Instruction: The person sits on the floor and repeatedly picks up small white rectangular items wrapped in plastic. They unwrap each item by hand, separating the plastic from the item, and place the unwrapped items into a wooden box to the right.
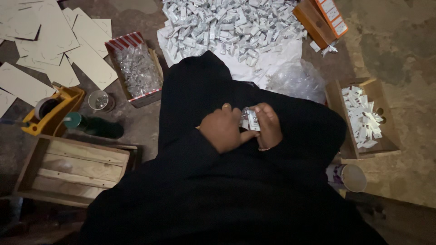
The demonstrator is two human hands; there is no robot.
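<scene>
Bare concrete floor (395,41) spreads around me as I sit in black cloth. Over my lap, my left hand (222,129) and right hand (269,124) are both closed on one small white packet (251,120) held between them. Beside my right knee sits a cardboard tray (383,136) of packets. Farther ahead lies a big packet heap (227,25) on white sheeting.
</scene>
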